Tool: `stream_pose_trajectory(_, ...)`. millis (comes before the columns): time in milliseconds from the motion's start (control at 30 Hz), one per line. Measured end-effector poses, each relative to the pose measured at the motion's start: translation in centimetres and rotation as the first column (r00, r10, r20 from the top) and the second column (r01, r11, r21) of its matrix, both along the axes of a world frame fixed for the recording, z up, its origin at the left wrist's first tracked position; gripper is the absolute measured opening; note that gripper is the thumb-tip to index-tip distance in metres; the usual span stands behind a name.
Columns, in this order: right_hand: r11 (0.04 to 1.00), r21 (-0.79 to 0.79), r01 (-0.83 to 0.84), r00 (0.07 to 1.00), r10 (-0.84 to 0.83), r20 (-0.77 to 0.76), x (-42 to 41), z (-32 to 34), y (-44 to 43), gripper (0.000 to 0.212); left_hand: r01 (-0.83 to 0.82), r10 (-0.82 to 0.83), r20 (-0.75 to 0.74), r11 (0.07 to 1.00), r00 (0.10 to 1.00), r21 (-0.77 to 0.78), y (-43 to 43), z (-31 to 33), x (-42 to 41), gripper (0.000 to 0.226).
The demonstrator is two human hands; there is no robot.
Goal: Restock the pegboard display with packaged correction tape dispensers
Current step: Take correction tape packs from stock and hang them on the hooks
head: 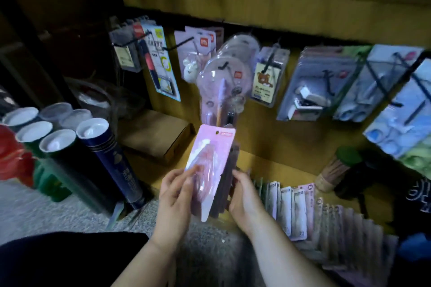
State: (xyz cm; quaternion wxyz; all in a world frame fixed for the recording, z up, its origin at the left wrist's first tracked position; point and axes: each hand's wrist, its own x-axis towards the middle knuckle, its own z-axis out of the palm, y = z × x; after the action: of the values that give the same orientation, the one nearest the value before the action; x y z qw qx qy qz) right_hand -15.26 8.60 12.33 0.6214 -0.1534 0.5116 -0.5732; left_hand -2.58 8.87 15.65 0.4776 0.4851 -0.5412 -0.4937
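Both hands hold a stack of pink carded correction tape packs (211, 170) upright in the middle of the view. My left hand (173, 196) grips the front of the stack with its thumb on the top pack's blister. My right hand (245, 196) clasps the back and right side. The top card's hang hole points up toward the yellow pegboard (291, 18), just below a hook carrying clear round-topped blister packs (221, 81). More similar packs (303, 214) lie fanned in a row on the floor to the right.
Black hooks on the pegboard carry pen packs (161, 60), a bear-printed card pack (265, 79) and blue blister packs (382, 86). Dark tubes with white caps (93, 137) stand at left. A flat cardboard box (156, 135) lies below the board. A bundle of sticks (335, 168) leans at right.
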Motion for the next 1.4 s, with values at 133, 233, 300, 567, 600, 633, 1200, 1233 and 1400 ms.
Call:
stream_pose_trajectory(133,0.999,-0.047,0.012,1.000,-0.013,-0.011,-0.1,4.1,1.8,0.074,-0.013,0.013,-0.005,0.998,1.000,-0.061,1.5,3.4,-0.2,0.033)
stream_pose_trajectory(233,0.983,-0.183,0.011,0.999,-0.019,-0.041,-1.2,7.6,3.0,0.063,0.030,-0.030,0.006,0.991,1.000,-0.132,2.2,6.0,-0.8,0.037)
stream_pose_trajectory(300,0.964,-0.267,-0.001,0.997,-0.018,-0.070,-2.3,9.8,3.9,0.079,0.067,-0.071,-0.021,0.989,0.997,-0.132,2.4,7.6,-1.3,0.049)
stream_pose_trajectory(567,0.892,-0.450,-0.037,0.952,-0.105,-0.287,-5.6,16.8,8.0,0.034,0.553,-0.540,-0.263,0.833,0.799,-0.030,2.1,11.8,-4.9,0.103)
stream_pose_trajectory(600,0.895,-0.445,-0.020,0.947,-0.126,-0.296,-5.8,17.4,8.2,0.035,0.609,-0.596,-0.268,0.792,0.757,-0.041,2.1,12.0,-5.4,0.102)
stream_pose_trajectory(633,0.900,-0.435,-0.005,0.942,-0.141,-0.304,-6.2,17.9,8.4,0.033,0.655,-0.644,-0.273,0.753,0.714,-0.062,2.0,12.3,-5.9,0.100)
stream_pose_trajectory(1200,0.705,-0.601,0.376,0.569,-0.688,-0.450,-11.4,25.0,9.6,0.027,0.620,-0.648,-0.302,0.760,0.699,-0.196,1.5,18.7,-14.9,0.096)
stream_pose_trajectory(1233,0.710,-0.605,0.360,0.561,-0.683,-0.468,-11.8,25.0,9.7,0.032,0.636,-0.664,-0.293,0.746,0.688,-0.196,1.6,18.9,-15.4,0.096)
stream_pose_trajectory(1400,0.698,-0.629,0.343,0.437,-0.711,-0.551,-13.0,26.2,10.0,0.037,0.659,-0.689,-0.309,0.722,0.656,-0.212,1.9,20.2,-16.4,0.103)
